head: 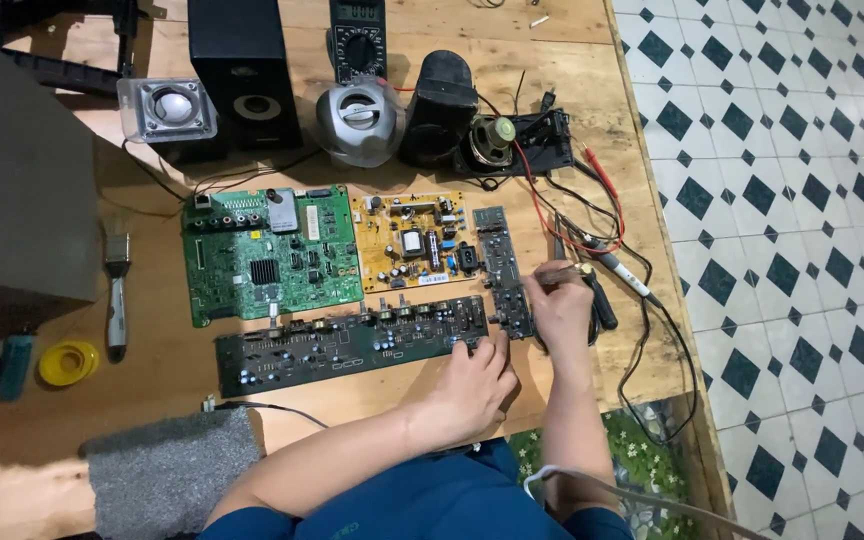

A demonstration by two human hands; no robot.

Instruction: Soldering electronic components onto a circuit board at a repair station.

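Observation:
My left hand (474, 382) rests on the right end of a long dark circuit board (342, 342), fingers pressing on it. My right hand (558, 305) is closed around a thin tool, a soldering iron or probe (564, 268), whose tip points left toward a narrow dark board (504, 270). A green circuit board (270, 255) and a yellow power board (414, 240) lie just beyond.
Black speakers (242, 70), a clear-cased small speaker (167, 108), a silver speaker (359, 120), a multimeter (357, 35) and red and black test leads (607, 255) lie on the wooden table (372, 395). A brush (116, 290), yellow tape roll (67, 362) and grey foam (167, 470) are left. Tiled floor lies right.

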